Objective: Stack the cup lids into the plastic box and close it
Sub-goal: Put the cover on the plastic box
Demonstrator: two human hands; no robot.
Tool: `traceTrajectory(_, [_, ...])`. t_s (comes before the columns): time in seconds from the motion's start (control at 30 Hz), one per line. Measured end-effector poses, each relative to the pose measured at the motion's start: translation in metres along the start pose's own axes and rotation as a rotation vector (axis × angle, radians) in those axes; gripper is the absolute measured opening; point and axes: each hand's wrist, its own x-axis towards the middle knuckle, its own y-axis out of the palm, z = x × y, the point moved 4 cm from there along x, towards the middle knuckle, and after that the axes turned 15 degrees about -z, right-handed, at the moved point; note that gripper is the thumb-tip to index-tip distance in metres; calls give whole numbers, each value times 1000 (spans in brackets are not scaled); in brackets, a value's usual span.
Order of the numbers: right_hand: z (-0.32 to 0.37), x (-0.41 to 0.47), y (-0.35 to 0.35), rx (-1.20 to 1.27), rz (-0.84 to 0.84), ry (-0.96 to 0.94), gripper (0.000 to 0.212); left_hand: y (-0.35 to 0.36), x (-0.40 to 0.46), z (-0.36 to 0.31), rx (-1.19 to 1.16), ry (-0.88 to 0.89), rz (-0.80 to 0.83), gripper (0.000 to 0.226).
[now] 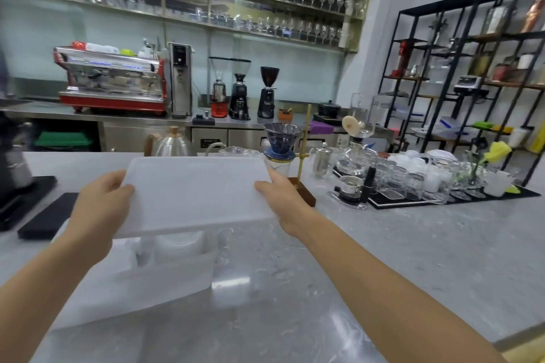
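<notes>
A translucent white plastic box (147, 283) stands on the grey counter in front of me. Stacked clear cup lids (178, 244) show inside it near its far end. Above the box I hold its flat white box lid (194, 191), tilted with the far edge higher. My left hand (100, 209) grips the lid's left edge, thumb on top. My right hand (283, 200) grips its right edge the same way. The lid hides the far part of the box.
A black mat (44, 218) lies left of the box, a dark machine (14, 171) behind it. A pour-over stand (300, 162) with a blue dripper stands just beyond my right hand. Glasses on a black tray (413, 183) fill the right.
</notes>
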Motion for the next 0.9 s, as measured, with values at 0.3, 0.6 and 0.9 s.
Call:
traceTrajectory(0.3, [-2, -11, 57, -60, 86, -57, 22, -56, 0, 16, 63, -7, -127, 40])
traceTrajectory(0.6, [-24, -22, 107, -178, 123, -162, 47, -100, 6, 51, 201, -83, -86, 34])
traceTrajectory(0.9, [-47, -22, 114, -289, 133, -153, 36, -93, 6, 85, 219, -147, 7, 33])
